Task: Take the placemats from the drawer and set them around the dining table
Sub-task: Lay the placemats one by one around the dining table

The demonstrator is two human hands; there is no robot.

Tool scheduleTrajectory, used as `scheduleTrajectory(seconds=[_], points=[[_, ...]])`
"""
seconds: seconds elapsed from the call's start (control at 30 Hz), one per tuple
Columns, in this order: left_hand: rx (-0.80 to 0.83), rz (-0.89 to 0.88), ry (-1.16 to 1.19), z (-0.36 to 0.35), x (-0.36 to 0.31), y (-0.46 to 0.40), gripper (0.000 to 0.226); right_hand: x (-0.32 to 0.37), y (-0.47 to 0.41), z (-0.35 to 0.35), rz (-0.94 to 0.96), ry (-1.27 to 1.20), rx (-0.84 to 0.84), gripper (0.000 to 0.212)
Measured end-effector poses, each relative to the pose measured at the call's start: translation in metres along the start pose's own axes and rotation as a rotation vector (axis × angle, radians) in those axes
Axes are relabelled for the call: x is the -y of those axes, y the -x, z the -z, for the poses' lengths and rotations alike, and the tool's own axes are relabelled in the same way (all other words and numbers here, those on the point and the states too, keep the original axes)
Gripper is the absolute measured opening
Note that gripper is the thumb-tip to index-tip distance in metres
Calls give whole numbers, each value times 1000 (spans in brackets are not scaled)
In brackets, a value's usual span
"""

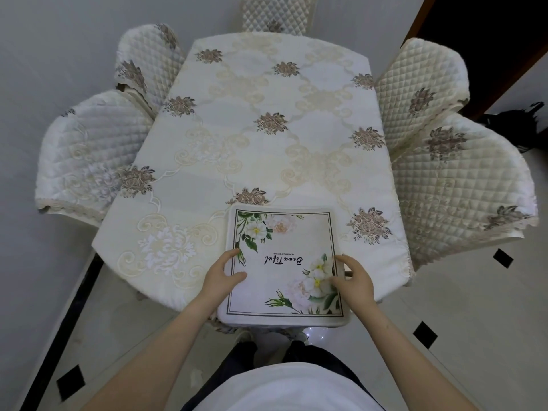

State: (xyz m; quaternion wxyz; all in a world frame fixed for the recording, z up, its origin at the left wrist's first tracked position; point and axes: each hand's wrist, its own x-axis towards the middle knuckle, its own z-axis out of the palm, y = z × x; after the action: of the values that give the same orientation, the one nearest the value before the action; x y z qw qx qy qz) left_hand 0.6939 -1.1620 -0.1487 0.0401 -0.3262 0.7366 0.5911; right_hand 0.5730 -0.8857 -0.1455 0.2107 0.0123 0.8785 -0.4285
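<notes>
Holding the left edge, the left hand (223, 275) pinches the placemats (284, 265), thumb on top; they lie at the counter (267, 137)'s near end, overhanging it. The stack looks light, soft and floppy, so its side edges suit it best. The right hand (354, 281) curls round the right edge.

One white square placemat (283, 262) with a floral print and dark border line lies at 6 o'clock on one cream embroidered tablecloth (267, 149). Five quilted cream chair covers show: two at 9 to 10 o'clock (89, 149), one at 12 (275, 16), two at 3 (450, 173). Two hands touch the placemat.
</notes>
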Motion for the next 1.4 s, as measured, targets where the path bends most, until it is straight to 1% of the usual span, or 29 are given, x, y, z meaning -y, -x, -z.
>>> scheduleTrajectory(seconds=[0.1, 0.2, 0.3, 0.6, 0.83, 0.93, 1.07, 1.17, 1.4], points=[[15, 16, 47, 0, -2, 4, 52, 5, -6, 9, -82, -194, 117, 49], [-12, 35, 76, -1, -5, 6, 52, 5, -9, 14, -84, -192, 210, 54], [-52, 11, 70, -4, -6, 9, 53, 2, -10, 16, -55, -191, 215, 59], [-154, -25, 150, -23, -14, 20, 54, 1, -23, 35, 44, -199, 224, 65], [-320, -4, 200, -24, -18, 37, 53, 29, -36, 25, 133, -150, 325, 66], [-393, -2, 206, -7, -13, 45, 53, 47, -36, 10, 171, -146, 355, 66], [-448, -21, 203, 30, -7, 49, 54, 74, -32, -19, 213, -165, 368, 65], [-447, -33, 206, 68, 2, 44, 55, 95, -23, -50, 210, -161, 353, 64], [-416, -81, 99, 188, 22, 16, 56, 152, 12, -148, 156, -249, 284, 62]])
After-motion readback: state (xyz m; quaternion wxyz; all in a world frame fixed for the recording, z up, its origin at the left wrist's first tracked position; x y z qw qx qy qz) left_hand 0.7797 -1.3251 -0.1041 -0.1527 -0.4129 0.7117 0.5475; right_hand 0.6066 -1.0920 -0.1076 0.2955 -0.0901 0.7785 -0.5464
